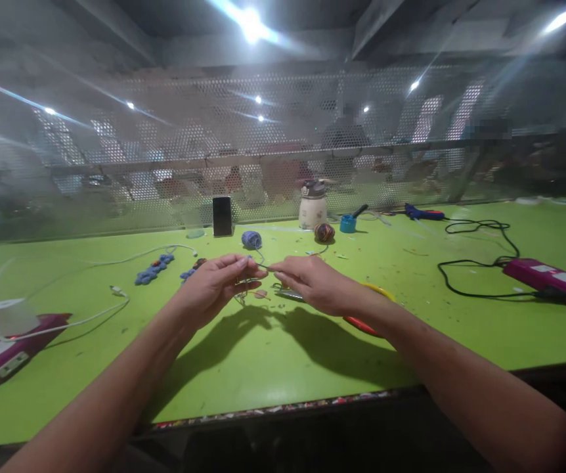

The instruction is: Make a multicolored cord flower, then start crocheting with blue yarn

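Note:
My left hand [221, 279] is raised over the table with thumb and finger pinched on blue yarn. A strand runs from it back to a blue yarn ball [251, 240]. My right hand [312, 281] grips a thin crochet hook [262, 265], whose tip meets the yarn at my left fingertips; most of its shaft is hidden. Below my right hand lie scissors [366, 325] with red and yellow handles, partly covered by the forearm. Left of my left hand rest blue crocheted pieces [153, 269]. A dark multicoloured yarn ball [324, 232] sits farther back.
A phone [222, 217] leans upright at the back, near a pale bottle [313, 207] and a small blue pot [348, 224]. Magenta power strips [551, 279] with cables lie at both sides. A blue glue gun [423, 213] is back right. Perforated screening [273, 131] borders the green table [263, 374].

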The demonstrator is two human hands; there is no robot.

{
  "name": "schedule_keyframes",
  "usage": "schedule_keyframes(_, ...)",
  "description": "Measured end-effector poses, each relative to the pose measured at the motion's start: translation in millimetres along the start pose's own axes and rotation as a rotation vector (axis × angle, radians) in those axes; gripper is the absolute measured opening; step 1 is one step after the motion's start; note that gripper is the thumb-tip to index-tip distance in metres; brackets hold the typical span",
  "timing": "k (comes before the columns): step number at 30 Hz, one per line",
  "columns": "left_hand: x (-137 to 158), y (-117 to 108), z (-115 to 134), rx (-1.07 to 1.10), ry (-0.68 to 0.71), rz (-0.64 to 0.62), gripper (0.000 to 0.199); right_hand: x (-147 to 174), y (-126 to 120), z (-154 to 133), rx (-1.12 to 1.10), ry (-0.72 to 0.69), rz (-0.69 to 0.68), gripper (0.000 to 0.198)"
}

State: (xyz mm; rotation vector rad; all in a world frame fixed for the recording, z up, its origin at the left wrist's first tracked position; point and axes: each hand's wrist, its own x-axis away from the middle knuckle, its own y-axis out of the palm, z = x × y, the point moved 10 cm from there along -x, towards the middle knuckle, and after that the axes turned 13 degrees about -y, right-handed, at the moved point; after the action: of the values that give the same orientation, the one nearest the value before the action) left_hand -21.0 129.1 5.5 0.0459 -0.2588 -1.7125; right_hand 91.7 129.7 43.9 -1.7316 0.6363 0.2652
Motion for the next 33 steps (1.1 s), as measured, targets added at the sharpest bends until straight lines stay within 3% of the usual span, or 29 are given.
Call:
schedule_keyframes(7,1,6,2,-0.052,0.02,-0.047,0.013,3,-12,12,0.017,0.059,0.131,0.024)
schedule_keyframes(20,0,17,-6,-0.127,-0.026,-0.098,0.016,2,-2,13,0.138,0.056,0.105,0.021)
schedule_keyframes(28,1,17,-7,-0.151,-0.026,-0.101,0.018,3,-1,13,0.014,0.089,0.203,0.022)
schedule_keyframes(33,-1,5,-1,-0.177,-0.005,-0.028,0.017,4,-4,20,-0.016,0.129,0.133,0.019)
